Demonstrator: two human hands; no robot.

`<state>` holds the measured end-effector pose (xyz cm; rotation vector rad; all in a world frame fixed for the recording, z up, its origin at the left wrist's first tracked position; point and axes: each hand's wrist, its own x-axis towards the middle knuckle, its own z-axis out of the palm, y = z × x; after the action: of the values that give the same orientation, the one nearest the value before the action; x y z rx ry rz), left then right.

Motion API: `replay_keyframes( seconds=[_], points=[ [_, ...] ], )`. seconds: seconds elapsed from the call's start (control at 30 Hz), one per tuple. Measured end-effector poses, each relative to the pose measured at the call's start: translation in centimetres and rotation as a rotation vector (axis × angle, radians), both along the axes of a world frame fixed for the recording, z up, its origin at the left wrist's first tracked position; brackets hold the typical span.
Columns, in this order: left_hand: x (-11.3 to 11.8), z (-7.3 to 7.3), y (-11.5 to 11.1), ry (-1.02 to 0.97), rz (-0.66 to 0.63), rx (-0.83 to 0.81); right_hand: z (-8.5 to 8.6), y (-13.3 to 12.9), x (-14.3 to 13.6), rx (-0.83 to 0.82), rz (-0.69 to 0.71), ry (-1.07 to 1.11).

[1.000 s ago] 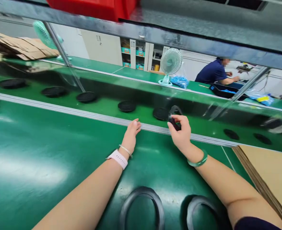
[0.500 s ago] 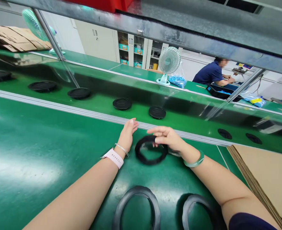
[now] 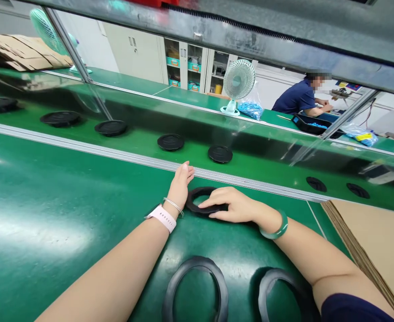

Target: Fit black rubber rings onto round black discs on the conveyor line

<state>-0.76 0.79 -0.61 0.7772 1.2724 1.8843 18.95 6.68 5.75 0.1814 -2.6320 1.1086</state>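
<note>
A black ring (image 3: 194, 208) lies flat on the green table, just in front of the metal rail. Across its right side is my right hand (image 3: 235, 205), with fingers and thumb on the ring; the part beneath the palm is hidden. My left hand (image 3: 181, 182) stands on edge at the ring's left side, fingers stretched out towards the rail and nothing in them. Nearer to me lie two more dark rings, one in the middle (image 3: 172, 290) and one to the right (image 3: 264, 290), both cut off by the lower picture edge.
Beyond the metal rail (image 3: 133, 158), several black discs (image 3: 170, 142) lie spaced out on a green strip. Stacked cardboard (image 3: 374, 241) is at the right. A fan (image 3: 239, 79) and a seated person (image 3: 294, 97) are behind the clear panel. A shelf edge (image 3: 250, 49) crosses overhead.
The ring, raised and tilted in my right hand before, now lies flat on the table further from me. My right hand has turned palm down over it. My left hand has barely moved.
</note>
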Motion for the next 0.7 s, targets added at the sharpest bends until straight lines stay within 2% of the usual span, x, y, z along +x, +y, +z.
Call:
replay_keyframes(
  seconds=[0.1, 0.17, 0.27, 0.33, 0.37, 0.43, 0.57, 0.7],
  points=[
    [-0.1, 0.3, -0.1, -0.001, -0.009, -0.003, 0.9, 0.4, 0.4, -0.515, -0.070, -0.049],
    [0.0, 0.8, -0.3, -0.003, -0.076, -0.016, 0.7, 1.3, 0.3, -0.802, -0.157, -0.022],
    [0.4, 1.6, -0.9, -0.054, -0.365, -0.060, -0.7, 2.9, -0.4, -1.039, -0.385, 0.055],
    [0.6, 2.0, -1.3, -0.058, -0.561, -0.108, -1.6, 3.7, -0.9, -1.091, -0.524, 0.058],
    [0.7, 2.0, -1.5, -0.037, -0.619, -0.134, -1.9, 4.0, -1.0, -1.096, -0.573, 0.051],
    [0.7, 2.0, -1.7, 0.013, -0.649, -0.169, -2.4, 4.4, -1.2, -1.094, -0.619, 0.045],
    [0.5, 1.7, -1.5, 0.050, -0.657, -0.206, -2.5, 4.5, -1.1, -1.081, -0.612, 0.047],
    [0.3, 2.1, -1.6, 0.125, -0.703, -0.247, -2.8, 4.2, -1.2, -1.079, -0.620, 0.052]
  ],
)
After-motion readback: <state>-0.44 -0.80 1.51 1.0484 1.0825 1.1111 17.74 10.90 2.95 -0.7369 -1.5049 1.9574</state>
